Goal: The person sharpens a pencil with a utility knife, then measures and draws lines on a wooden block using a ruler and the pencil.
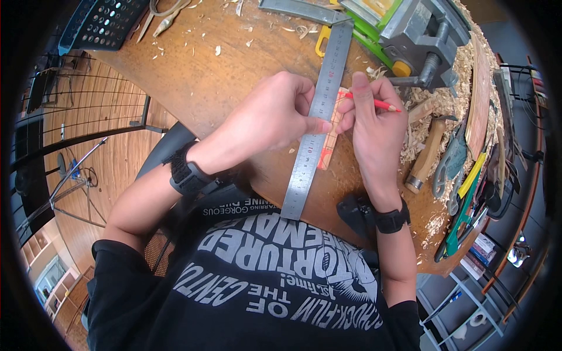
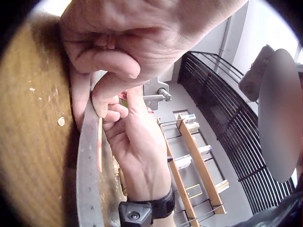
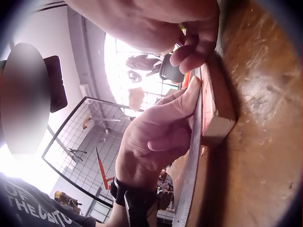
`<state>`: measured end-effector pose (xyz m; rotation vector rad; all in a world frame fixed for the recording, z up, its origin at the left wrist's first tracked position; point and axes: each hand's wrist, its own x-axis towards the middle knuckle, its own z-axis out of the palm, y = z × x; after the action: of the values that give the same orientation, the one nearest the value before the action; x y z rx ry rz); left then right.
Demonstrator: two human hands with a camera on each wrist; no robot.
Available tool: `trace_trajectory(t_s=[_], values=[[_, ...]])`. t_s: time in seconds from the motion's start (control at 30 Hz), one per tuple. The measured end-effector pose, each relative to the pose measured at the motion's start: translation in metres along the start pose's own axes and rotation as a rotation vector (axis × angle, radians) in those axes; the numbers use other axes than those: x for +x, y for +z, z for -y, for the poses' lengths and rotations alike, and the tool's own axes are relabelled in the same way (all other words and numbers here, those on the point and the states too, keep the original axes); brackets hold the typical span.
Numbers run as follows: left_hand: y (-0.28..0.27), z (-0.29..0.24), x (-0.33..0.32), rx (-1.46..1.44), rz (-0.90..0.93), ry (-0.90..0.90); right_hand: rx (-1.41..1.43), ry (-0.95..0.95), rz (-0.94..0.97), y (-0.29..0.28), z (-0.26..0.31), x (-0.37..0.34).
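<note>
A long steel ruler (image 1: pixel 301 169) lies along a small wooden block (image 1: pixel 328 149) with red markings on its top. My left hand (image 1: pixel 275 114) pinches the ruler near its middle, thumb on the face and fingers curled at the far edge. In the right wrist view, the ruler (image 3: pixel 189 175) overlaps the top of the block (image 3: pixel 218 120), which rests on the table. My right hand (image 1: pixel 377 128) holds a red pencil (image 1: pixel 383 105) just right of the block, its fingertips close to the block's edge. The pencil slants across the fingers.
A grey vise (image 1: pixel 418 44) stands at the back right amid wood shavings (image 1: pixel 415 140). A wooden-handled tool (image 1: pixel 427 155) and several other hand tools lie along the right side. A black perforated basket (image 1: pixel 108 26) and scissors (image 1: pixel 158 17) sit at the back left of the table (image 1: pixel 222 76).
</note>
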<state>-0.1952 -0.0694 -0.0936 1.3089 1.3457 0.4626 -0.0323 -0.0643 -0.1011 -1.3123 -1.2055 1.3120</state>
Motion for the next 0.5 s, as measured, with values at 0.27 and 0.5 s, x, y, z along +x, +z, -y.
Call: trace_trajectory(t_s=[0.27, 0.5], values=[[-0.0008, -0.0036, -0.0014, 0.018, -0.034, -0.008, -0.044, -0.014, -0.030, 0.0042, 0.0028, 0.0018], [-0.0010, -0.0042, -0.0015, 0.011, -0.032, 0.002, -0.039, -0.012, -0.031, 0.0049, 0.0034, 0.0013]])
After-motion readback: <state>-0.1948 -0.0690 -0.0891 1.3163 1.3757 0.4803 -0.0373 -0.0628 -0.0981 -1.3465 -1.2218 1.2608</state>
